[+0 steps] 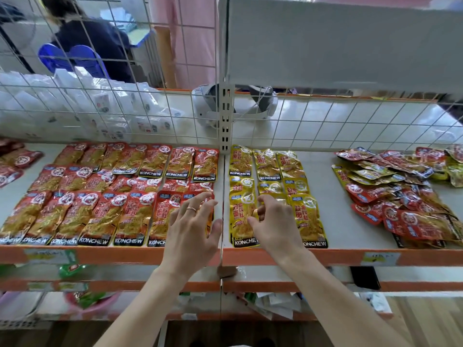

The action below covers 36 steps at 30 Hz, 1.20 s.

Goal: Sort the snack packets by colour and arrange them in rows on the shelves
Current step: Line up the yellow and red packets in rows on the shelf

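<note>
On the shelf (pixel 335 216), my left hand (pixel 193 221) hovers open above red packets (pixel 100 214); my right hand (pixel 273 221) pinches a front-row yellow packet (pixel 241 219).

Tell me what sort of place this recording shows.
Probably a shop, or a mock-up of one: tiered shelving with orange front edges and label strips, a wire-grid back panel, and the same snack laid out in rows of red packets and yellow packets.
</note>
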### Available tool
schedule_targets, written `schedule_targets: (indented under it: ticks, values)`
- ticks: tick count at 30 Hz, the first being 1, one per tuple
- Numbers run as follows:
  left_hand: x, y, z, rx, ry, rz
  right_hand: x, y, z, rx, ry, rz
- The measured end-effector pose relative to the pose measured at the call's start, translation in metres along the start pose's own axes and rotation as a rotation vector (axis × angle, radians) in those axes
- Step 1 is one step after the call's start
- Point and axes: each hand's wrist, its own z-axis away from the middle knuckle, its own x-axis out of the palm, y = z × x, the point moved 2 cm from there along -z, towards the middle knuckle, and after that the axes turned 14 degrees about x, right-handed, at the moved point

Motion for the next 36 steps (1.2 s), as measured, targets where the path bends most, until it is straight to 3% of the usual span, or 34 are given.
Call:
schedule_targets:
  ticks: [7, 11, 20, 28, 36]
  values:
    - [0.003, 0.001, 0.002, 0.004, 0.016, 0.011, -0.003, 0.001, 0.009, -0.17, -0.01, 0.253]
    - [0.003, 0.003, 0.003, 0.01, 0.02, -0.003, 0.001, 0.001, 0.01, -0.28, -0.129, 0.391]
    - [0.007, 0.008, 0.004, 0.033, -0.006, 0.038, 0.004, 0.011, 0.01, -0.296, -0.149, 0.288]
    - [0.02, 0.039, -0.007, 0.226, -0.075, -0.01, -0.031, 0.06, 0.003, -0.117, 0.007, 0.196]
    - [0.054, 0.082, -0.025, 0.385, -0.237, -0.085, -0.052, 0.103, -0.004, 0.003, -0.102, 0.208]
